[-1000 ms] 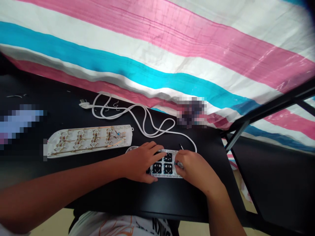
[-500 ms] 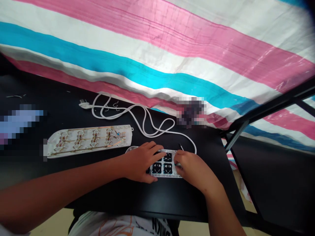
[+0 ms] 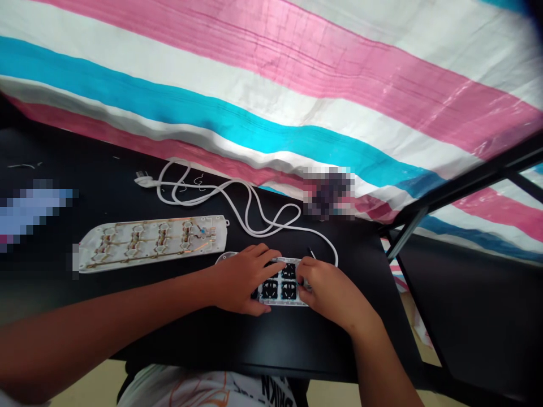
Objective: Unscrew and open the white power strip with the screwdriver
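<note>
A white power-strip cover (image 3: 280, 302) with black socket inserts (image 3: 289, 290) lies on the black table, partly under both hands. My left hand (image 3: 250, 280) rests across its left part, fingers spread, thumb at the near edge. At its right end is my right hand (image 3: 324, 285), fingers bent together in a pinch; what they hold is hidden. Left of the hands lies the other white shell (image 3: 148, 243), its inner side up, with metal strips and wires. A white cable (image 3: 250, 209) runs in loops behind and reaches down beside my right hand.
The plug (image 3: 144, 180) lies at the back left of the black table (image 3: 212, 339). A dark thin tool tip (image 3: 311, 252) shows behind my right hand. Striped sheeting (image 3: 254, 113) hangs behind, a metal frame (image 3: 407, 234) stands right, and blurred items sit at the far left and back.
My right hand has shifted slightly left along the right end of the cover. My left hand stays in place on it.
</note>
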A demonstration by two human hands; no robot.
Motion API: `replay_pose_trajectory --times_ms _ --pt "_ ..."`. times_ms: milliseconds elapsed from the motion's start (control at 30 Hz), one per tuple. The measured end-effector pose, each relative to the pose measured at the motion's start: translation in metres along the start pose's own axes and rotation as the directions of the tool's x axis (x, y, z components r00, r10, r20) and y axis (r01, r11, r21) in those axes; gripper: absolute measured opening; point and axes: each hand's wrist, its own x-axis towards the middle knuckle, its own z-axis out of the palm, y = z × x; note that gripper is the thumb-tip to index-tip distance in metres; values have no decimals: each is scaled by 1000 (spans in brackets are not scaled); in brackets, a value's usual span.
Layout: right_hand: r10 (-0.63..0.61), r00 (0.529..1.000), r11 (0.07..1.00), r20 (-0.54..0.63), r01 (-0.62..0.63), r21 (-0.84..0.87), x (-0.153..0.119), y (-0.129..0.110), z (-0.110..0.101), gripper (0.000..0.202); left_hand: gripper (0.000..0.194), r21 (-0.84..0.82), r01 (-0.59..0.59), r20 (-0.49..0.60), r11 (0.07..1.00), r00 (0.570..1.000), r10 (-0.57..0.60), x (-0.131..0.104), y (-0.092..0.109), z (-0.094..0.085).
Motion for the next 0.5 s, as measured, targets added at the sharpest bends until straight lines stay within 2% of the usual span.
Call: replay_pose_trajectory --times_ms 500 --pt "-39 998 999 -53 39 -15 2 2 2 9 83 -6 3 19 1000 1000 -2 1 0 -1"
